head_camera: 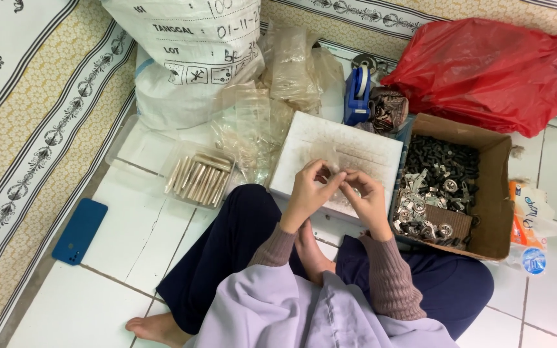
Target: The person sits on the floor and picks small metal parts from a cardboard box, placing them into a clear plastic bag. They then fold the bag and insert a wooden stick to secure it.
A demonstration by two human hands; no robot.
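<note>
Head view looks down on a person cross-legged on the tiled floor (pixel 130 232). Left hand (pixel 309 187) and right hand (pixel 365 196) meet over a white box (pixel 336 145), fingers pinched on a small clear plastic bag (pixel 331 160) held up between them. Close at the right, within easy reach, a cardboard box (pixel 494 200) holds metal parts (pixel 430 206).

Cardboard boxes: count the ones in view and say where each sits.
1: the open brown cardboard box of small metal parts, on the floor beside the right hand. Others may be hidden under the red plastic bag.
</note>
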